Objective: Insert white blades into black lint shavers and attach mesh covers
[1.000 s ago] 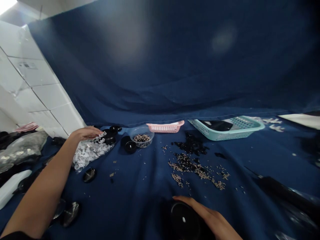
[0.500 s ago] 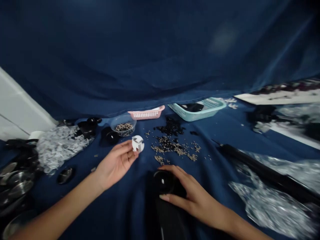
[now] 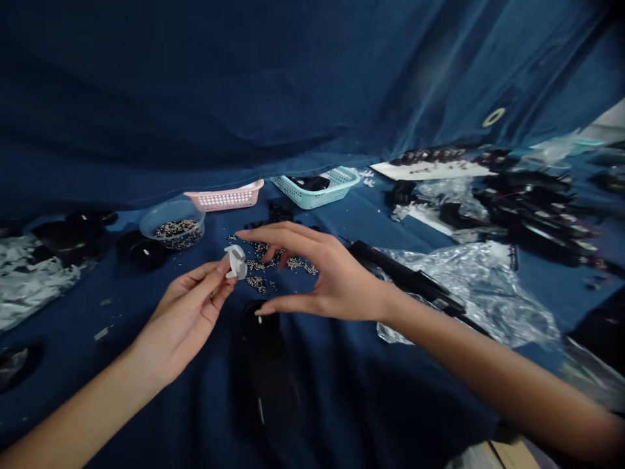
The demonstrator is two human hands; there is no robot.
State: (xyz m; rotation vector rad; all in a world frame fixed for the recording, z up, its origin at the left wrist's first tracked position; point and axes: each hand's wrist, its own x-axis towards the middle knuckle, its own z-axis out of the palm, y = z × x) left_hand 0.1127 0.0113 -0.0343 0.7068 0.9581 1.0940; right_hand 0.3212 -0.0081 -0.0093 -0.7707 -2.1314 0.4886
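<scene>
Between thumb and fingers, my left hand (image 3: 193, 312) pinches a small round white plastic part (image 3: 237, 262) with slots, tilted on its side. My right hand (image 3: 325, 273) hovers just right of it, thumb and fingers spread apart, holding nothing. Below the hands lies a long glossy black part (image 3: 271, 378) with a rounded head at its far end, close under my right thumb. Behind my right fingers, small screws (image 3: 257, 283) and black bits are scattered on the blue cloth, partly hidden by the hand.
A clear bowl of screws (image 3: 170, 228) stands behind my left hand, near pink (image 3: 224, 198) and turquoise (image 3: 317, 195) baskets. To the right lie a black electric screwdriver (image 3: 410, 273) and crumpled clear plastic (image 3: 493, 293). A bag of white pieces (image 3: 29, 280) sits at the left.
My right hand has let go of the black part's rounded head and risen toward the white part, opening. My left hand has turned the white part sideways. The view has swung right.
</scene>
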